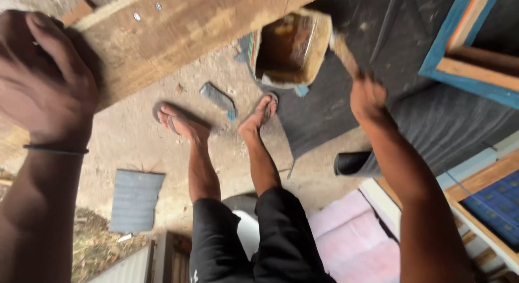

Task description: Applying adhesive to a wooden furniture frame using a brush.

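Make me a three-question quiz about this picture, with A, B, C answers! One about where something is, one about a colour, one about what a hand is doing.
1. Where is the grey mat?
A. on the ground
B. on the plank
C. in a hand

2. What colour are the shorts?
A. red
B. black
C. yellow

3. What is the left hand doing?
A. hanging free
B. holding a cup
C. pressing on the wooden plank

Answers:
1 A, the mat lies flat on the dirt beside the legs.
2 B, the cloth over both thighs is black.
3 C, the fingers curl over the plank's edge, while the right hand grips a blurred brush handle.
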